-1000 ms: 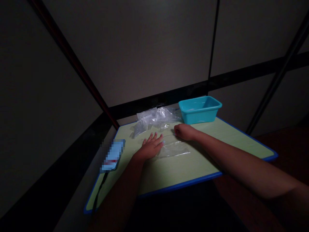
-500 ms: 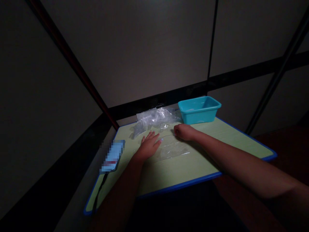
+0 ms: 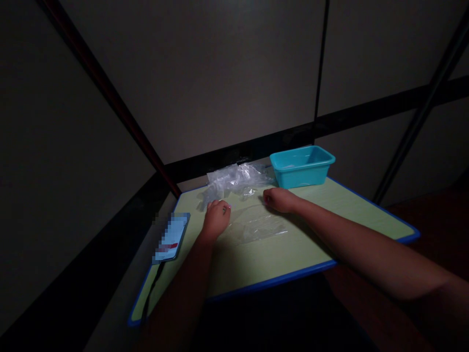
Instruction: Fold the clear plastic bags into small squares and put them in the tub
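A clear plastic bag (image 3: 256, 230) lies flat on the table between my two hands. At its far left corner my left hand (image 3: 217, 219) is closed, fingers curled in on the bag's edge. My right hand (image 3: 280, 200) is a fist at the far right corner, and the film runs up to its fingers. The fingertips of both hands are partly hidden. Just beyond the hands rests a crumpled heap of clear plastic bags (image 3: 236, 178).
A turquoise plastic basket (image 3: 302, 176) stands at the back right of the pale green table (image 3: 271, 266), which has a blue rim. On the left lies a phone (image 3: 170, 239), its screen blurred, with a dark strap (image 3: 154, 288). Wall panels rise behind.
My left hand was spread flat on the bag; its fingers have now curled closed and it sits slightly further left. The right hand has stayed in place.
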Tool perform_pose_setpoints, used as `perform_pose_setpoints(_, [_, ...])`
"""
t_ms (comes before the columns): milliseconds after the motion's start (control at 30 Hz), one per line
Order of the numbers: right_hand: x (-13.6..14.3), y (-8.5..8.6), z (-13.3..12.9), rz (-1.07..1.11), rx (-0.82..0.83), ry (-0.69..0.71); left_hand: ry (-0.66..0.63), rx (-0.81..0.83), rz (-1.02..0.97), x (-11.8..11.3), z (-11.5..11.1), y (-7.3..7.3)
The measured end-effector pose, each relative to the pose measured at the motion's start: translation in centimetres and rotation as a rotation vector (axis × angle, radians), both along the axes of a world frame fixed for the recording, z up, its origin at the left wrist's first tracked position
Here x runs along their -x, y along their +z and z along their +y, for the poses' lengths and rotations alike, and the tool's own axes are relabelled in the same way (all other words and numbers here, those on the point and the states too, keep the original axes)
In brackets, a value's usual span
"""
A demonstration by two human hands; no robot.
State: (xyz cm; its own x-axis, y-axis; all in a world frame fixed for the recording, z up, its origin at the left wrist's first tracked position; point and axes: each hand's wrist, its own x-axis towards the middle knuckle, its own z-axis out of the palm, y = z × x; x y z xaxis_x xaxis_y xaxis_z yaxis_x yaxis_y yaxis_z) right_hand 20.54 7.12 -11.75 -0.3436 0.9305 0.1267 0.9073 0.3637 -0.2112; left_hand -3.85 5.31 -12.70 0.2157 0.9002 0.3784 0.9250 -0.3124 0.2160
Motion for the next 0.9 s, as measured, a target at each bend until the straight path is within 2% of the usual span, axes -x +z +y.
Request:
perform_pose_setpoints(133, [-0.16,-0.09,0.35,0.011,0.032,-0.032,0.061,0.012,0.026,0.52,0.37,-0.21])
perform_pose_setpoints(367, [-0.36,-0.1,0.62,-0.003,0.051,-0.127,0.014,0.079,-0.004,0.4,0.25,-0.35])
perform_pose_setpoints(533, [-0.52,-0.09,0.45,0.02,0.006,-0.193,0.035,0.077,0.001,0.6,0.47,-0.54])
perform_pose_setpoints(733, [-0.05,0.29,0.42,0.245,-0.104,-0.106,0.008,0.06,-0.021,0.51,0.31,-0.27])
perform_pose_setpoints(900, [0.43,0.45,0.31,0.538,0.011,0.049,-0.029,0.056,-0.09,0.4,0.17,-0.19])
